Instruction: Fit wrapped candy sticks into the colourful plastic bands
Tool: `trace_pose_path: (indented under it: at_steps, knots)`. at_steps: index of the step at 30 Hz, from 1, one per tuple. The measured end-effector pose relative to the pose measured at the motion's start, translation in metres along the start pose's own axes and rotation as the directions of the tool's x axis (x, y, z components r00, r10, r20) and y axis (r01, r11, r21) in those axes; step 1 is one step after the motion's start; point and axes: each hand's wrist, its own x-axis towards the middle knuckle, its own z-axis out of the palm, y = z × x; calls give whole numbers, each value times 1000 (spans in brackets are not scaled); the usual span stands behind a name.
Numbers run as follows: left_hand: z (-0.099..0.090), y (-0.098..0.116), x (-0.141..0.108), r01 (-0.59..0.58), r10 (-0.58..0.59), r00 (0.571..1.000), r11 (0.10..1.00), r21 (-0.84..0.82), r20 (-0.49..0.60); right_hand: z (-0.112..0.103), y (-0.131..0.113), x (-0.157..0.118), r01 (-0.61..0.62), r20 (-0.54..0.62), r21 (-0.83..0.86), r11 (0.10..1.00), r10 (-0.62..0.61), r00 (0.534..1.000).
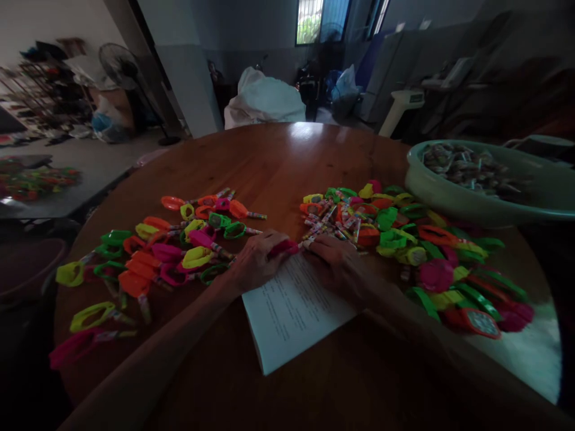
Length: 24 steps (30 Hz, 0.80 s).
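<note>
My left hand (255, 262) is closed on a pink plastic toy watch (284, 247). My right hand (336, 263) pinches a small wrapped candy roll (307, 244) right at the end of the toy watch. Both hands are over a printed paper booklet (291, 317) lying on the table. Left of them are spread toy watches (166, 252) in orange, pink, yellow and green, many with a wrapped roll at one end. On the right, loose candy rolls (330, 220) lie beside a heap of toy watches (431, 245).
The round wooden table (269, 161) carries a pale green basin (417, 182) at the right, holding many small wrapped pieces. Beyond the table stand a large white sack (267, 99) and a fan (119, 66). Another table with colourful pieces (40, 182) is at far left.
</note>
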Motion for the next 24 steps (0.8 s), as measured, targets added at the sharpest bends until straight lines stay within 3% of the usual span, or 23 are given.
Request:
trace_pose_path:
  at_steps: [15,20,24]
  knots:
    - [3,-4,-2,-38,38,999,998,48,-7,-6,10,2,96,87,46,994,-100,991]
    - [2,-1,-1,-42,42,999,997,59,-2,-9,6,2,127,175,-137,982,-102,979]
    - [1,0,-1,-45,45,999,997,68,-4,-9,3,7,215,213,-368,905,-143,966]
